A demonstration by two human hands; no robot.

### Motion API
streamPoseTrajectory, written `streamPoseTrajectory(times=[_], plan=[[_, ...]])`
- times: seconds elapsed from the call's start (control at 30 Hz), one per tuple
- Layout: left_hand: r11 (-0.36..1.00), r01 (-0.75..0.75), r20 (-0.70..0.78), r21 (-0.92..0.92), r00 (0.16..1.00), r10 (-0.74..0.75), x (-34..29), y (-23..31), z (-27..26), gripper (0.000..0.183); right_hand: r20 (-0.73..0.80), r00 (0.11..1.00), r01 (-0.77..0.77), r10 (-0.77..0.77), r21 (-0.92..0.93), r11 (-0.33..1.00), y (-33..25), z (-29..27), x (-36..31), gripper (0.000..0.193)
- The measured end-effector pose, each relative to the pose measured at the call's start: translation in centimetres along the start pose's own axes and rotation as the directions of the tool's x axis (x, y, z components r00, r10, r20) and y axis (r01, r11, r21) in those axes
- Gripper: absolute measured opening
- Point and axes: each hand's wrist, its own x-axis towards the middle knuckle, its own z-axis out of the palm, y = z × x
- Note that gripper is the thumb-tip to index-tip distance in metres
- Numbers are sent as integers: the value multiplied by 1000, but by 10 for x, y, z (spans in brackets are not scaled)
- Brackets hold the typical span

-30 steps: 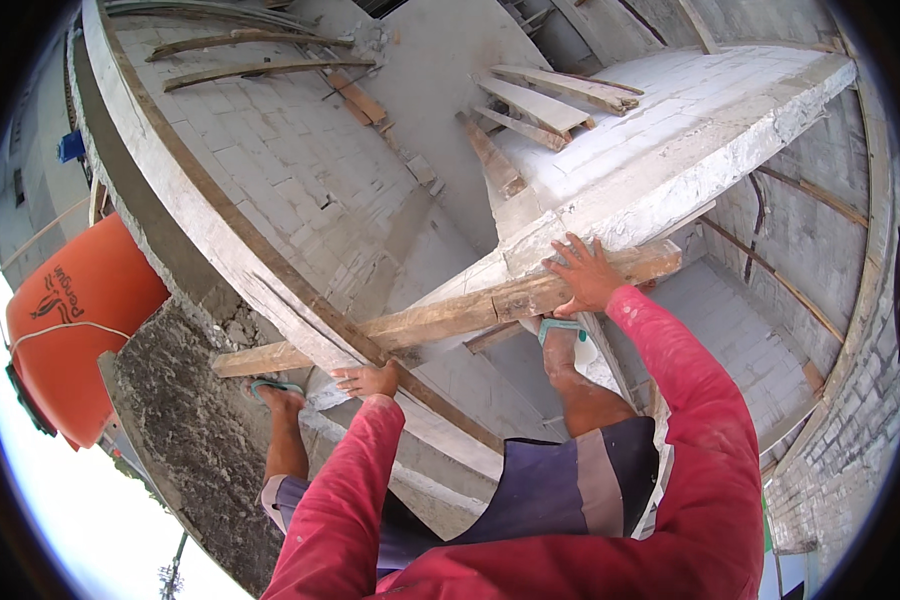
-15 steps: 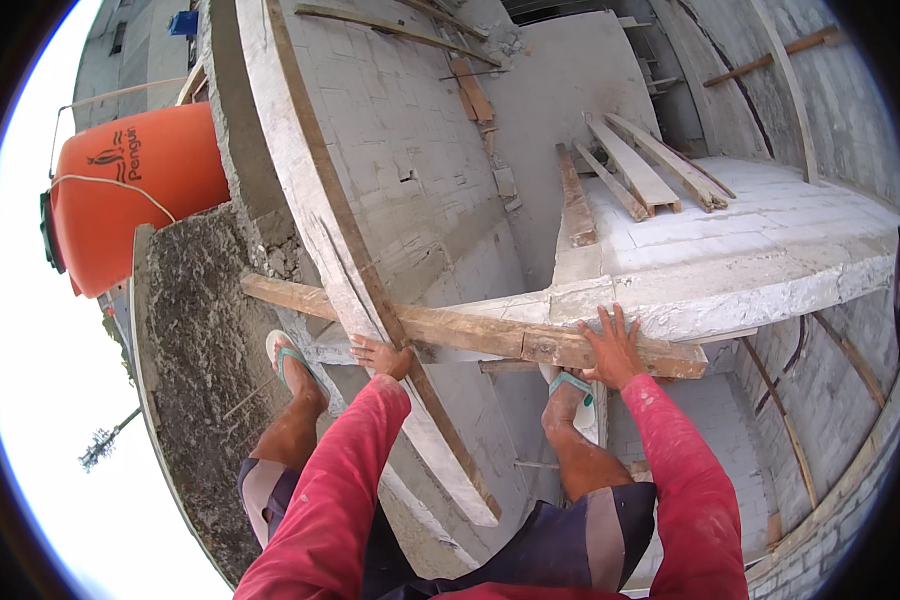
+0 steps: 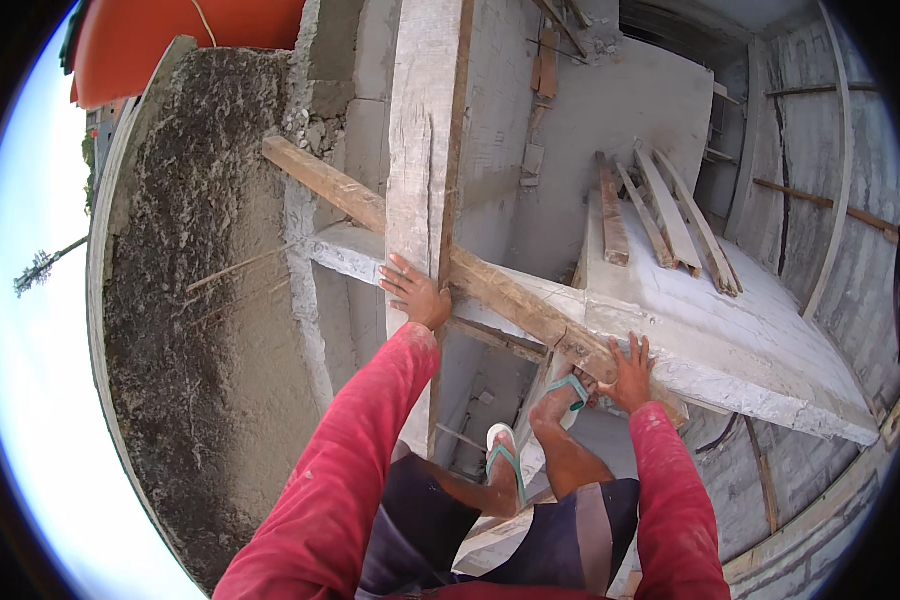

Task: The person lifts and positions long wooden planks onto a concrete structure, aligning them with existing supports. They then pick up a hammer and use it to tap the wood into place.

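Observation:
My left hand (image 3: 418, 296) lies with spread fingers on a long, whitish plank (image 3: 420, 130), which crosses over a brown wooden beam (image 3: 515, 300). Toward the near right end of that beam, my right hand (image 3: 630, 375) presses down, fingers apart and not wrapped round it. Between my arms, my right foot in a green-strapped flip-flop (image 3: 570, 388) stands close to the beam. Lower down is my left foot in a matching flip-flop (image 3: 507, 468); what bears it is hard to make out.
A rough, dark concrete ledge (image 3: 205, 190) runs along the left, with an orange tank (image 3: 185, 60) beyond it. To the right, a white slab (image 3: 760, 375) carries several loose boards (image 3: 675, 215). A deep drop opens between the walls under me.
My left foot has come off the left ledge and moved right and down, near my right foot. The view has turned. Both hands stay on the plank and the beam.

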Motion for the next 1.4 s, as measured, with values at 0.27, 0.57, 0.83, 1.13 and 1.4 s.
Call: streamPoseTrajectory(times=[0.27,0.57,0.83,1.13,1.4], plan=[[991,-86,-83,-104,993,78,-6,-6,0,112,-64,986,148,-152,-65,987,7,16,7,103],[960,-186,-283,-210,951,122,-7,-15,9,92,299,946,190,-122,-210,959,-29,-22,26,100],[880,-275,-525,-387,850,35,-6,-17,35,77,43,719,689,-694,-181,702,-207,2,122,90],[649,-624,-431,-436,777,458,-16,-123,19,82,45,758,639,-651,-252,727,-243,27,185,86],[789,-273,-463,-550,886,-15,-130,-309,104,68,-23,662,620,-749,-545,565,-230,30,204,89]])
